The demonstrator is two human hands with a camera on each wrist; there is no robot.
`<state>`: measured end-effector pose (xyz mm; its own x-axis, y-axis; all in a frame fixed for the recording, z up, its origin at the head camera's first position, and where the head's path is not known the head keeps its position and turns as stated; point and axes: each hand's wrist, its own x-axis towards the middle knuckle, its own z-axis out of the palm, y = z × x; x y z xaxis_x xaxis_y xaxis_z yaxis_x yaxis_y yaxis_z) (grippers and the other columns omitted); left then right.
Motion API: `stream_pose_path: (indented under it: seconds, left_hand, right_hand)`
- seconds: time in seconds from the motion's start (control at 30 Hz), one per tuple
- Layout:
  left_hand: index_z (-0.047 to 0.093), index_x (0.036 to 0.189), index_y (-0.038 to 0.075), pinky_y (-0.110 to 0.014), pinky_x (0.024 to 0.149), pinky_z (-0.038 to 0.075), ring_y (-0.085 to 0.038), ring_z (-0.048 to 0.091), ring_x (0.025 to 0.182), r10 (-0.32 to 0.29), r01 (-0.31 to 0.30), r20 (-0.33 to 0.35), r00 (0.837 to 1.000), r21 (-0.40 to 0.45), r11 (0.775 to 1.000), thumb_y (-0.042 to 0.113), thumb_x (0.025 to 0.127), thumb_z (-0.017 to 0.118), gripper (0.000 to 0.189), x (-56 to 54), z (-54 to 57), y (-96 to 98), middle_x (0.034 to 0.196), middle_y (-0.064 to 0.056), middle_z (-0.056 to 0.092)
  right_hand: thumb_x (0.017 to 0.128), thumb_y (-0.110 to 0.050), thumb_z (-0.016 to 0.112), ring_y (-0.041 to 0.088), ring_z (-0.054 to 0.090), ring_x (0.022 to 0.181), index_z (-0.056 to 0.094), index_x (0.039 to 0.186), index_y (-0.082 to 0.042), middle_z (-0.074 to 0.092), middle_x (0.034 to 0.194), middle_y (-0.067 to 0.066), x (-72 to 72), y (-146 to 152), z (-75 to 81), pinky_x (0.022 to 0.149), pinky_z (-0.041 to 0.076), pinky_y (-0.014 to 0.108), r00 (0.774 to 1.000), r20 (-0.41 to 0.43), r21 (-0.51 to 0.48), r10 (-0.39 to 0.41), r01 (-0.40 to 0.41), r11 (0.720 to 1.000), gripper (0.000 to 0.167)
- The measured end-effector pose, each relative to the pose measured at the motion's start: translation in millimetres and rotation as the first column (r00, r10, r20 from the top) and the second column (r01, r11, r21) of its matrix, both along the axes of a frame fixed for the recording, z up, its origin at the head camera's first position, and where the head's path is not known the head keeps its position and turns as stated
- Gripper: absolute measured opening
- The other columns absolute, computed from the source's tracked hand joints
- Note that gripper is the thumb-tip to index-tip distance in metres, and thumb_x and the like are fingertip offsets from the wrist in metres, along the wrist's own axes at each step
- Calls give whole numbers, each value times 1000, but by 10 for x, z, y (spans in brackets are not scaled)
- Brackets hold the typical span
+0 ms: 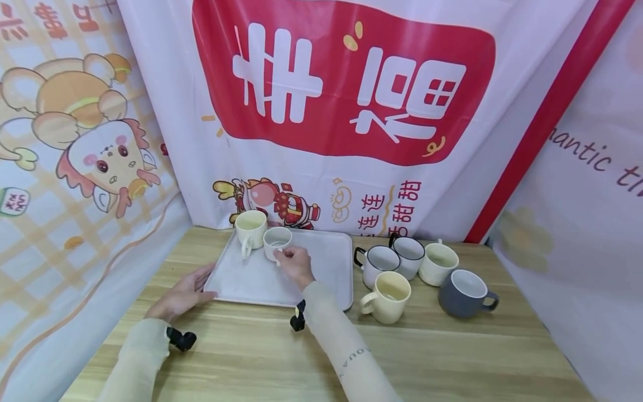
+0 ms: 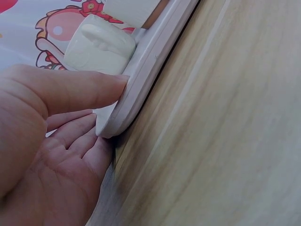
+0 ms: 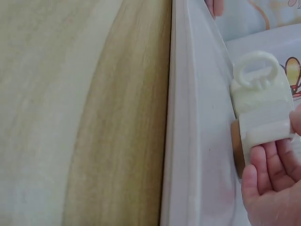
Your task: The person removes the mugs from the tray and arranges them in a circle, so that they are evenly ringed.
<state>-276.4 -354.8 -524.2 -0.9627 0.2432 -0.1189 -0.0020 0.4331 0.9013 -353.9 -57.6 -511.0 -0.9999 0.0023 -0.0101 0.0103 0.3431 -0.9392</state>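
My right hand [image 1: 296, 265] holds a small white cup [image 1: 277, 238] with a tan base by the handle side, over the back left of a pale grey tray [image 1: 321, 279]. In the right wrist view the fingers of the right hand [image 3: 277, 181] curl at the white cup [image 3: 268, 127]. Just left of it a cream mug [image 1: 251, 228] stands on the tray, its handle toward me. At the tray's front left corner rests my left hand [image 1: 183, 293], fingers extended along the side. The left wrist view has its thumb touching the rim.
Right of the tray stand two white mugs [image 1: 382, 262] with black rims, a pale cream mug [image 1: 438, 263], a yellow mug [image 1: 385, 298] and a dark grey mug [image 1: 464, 295]. Printed cloth [image 1: 341, 190] hangs behind the wooden table [image 1: 261, 357] and along both sides.
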Motion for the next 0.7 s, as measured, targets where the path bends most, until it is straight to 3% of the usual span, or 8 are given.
stream_pose_path:
  seconds: [0.17, 0.33, 0.5, 0.7]
  left_hand:
    - [8, 168, -4, -67, 132, 14, -53, 6, 161, -5, 5, 2, 1000, 0, 1000, 4, 98, 70, 93, -17, -5, -10, 176, -29, 4]
    - [8, 168, -3, -66, 132, 13, -53, 6, 161, -7, 7, 6, 1000, -11, 1000, 7, 99, 71, 94, -25, -18, -30, 176, -29, 3]
    - [8, 168, -3, -65, 132, 15, -53, 8, 161, -4, 4, 2, 1000, -15, 1000, 7, 98, 71, 94, -29, -21, -21, 175, -29, 4]
    - [8, 167, -4, -66, 132, 15, -53, 8, 161, -4, 4, 3, 1000, -12, 1000, 6, 99, 71, 94, -27, -10, -27, 175, -29, 4]
  right_hand:
    - [93, -25, 78, 13, 54, 71, 62, 68, -15, 59, 73, -4, 67, 102, 93, 60, 45, 23, 992, 125, -58, 4, 3, 998, 31]
    - [92, -20, 76, 18, 55, 86, 62, 73, -15, 62, 87, -1, 192, 275, 221, 79, 48, 31, 969, 242, -136, 57, -24, 990, 23]
    - [95, -16, 73, 15, 56, 87, 67, 78, -11, 65, 88, 1, 291, 464, 293, 93, 53, 38, 958, 223, -213, 179, -132, 968, 19]
    - [98, -12, 70, 16, 65, 88, 78, 100, 1, 78, 96, 11, 412, 691, 519, 105, 57, 45, 946, 171, -241, 274, -230, 943, 15]
